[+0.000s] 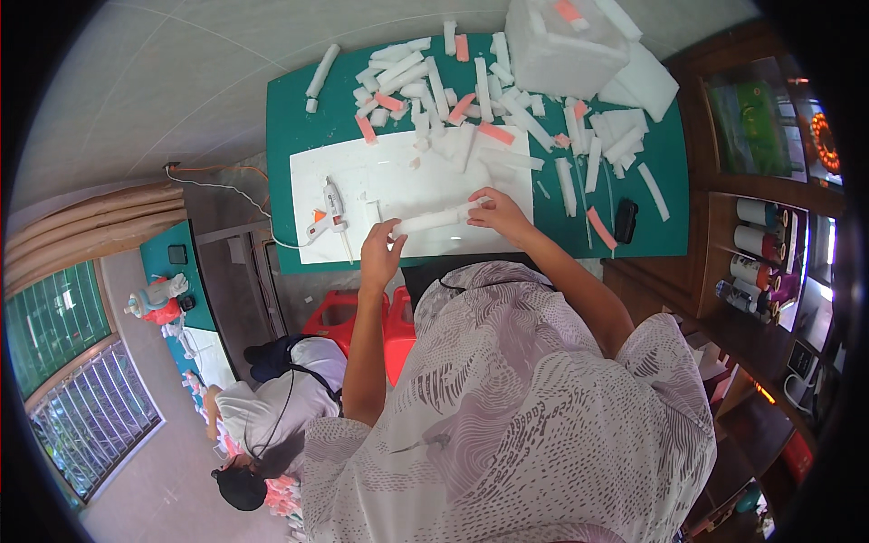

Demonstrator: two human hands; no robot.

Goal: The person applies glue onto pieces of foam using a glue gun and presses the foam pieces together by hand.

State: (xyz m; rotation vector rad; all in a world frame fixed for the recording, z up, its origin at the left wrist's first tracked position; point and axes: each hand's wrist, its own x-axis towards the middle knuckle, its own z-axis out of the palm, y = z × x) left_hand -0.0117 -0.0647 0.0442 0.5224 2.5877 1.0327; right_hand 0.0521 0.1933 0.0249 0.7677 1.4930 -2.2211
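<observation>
A white foam strip [433, 222] lies across the white board [312, 172] in front of me. My left hand [382, 249] is closed on the strip's left end, thumb and fingers pinching it. At the other end, my right hand [496, 215] grips the strip between thumb and fingertips. Left of my left hand rests a white glue gun [331, 210] with an orange part, its cord running off the table's left edge. A short white foam piece [372, 212] sits between the gun and the strip.
On the green table [288, 109] lie several white foam strips [398, 72] and pink strips [496, 133]. A large white foam block [566, 63] stands at the back right. A black case [625, 221] is far right. Red stools [339, 312] and a co-worker [299, 380] are at left.
</observation>
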